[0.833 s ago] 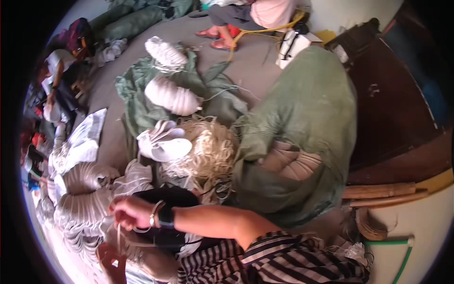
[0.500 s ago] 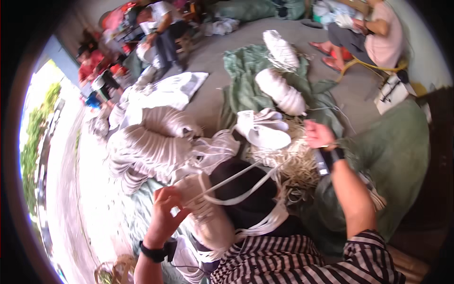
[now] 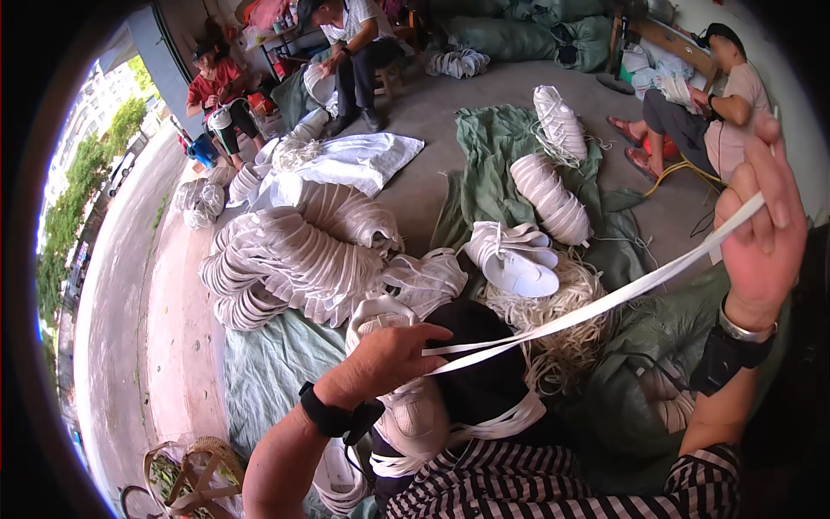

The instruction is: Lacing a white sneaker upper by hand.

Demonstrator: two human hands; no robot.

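In my lap lies a pale beige sneaker (image 3: pixel 413 424), toe toward me, partly covered by my left hand (image 3: pixel 380 363). That hand is closed where two strands of a flat white shoelace (image 3: pixel 596 304) come out from under its fingers. The strands stretch taut up to the right. My right hand (image 3: pixel 761 229), raised at the far right, is shut on their other end. More white laces (image 3: pixel 501 422) lie across my lap beside the sneaker. Beyond my knee, a pile of loose cream laces (image 3: pixel 562 337) has several white shoe pieces (image 3: pixel 519 264) on top.
Bundled shoe uppers (image 3: pixel 303 251) are heaped on the left, with two more bundles (image 3: pixel 553 201) on a green cloth (image 3: pixel 488 156) ahead. A green sack (image 3: pixel 605 381) lies at my right. Three seated people (image 3: pixel 735 104) work farther back. A woven basket (image 3: pixel 203 476) stands lower left.
My right hand has swung up and outward to the right, drawing the lace strands straight. My left hand has shifted right over the sneaker. The whole view has shifted slightly.
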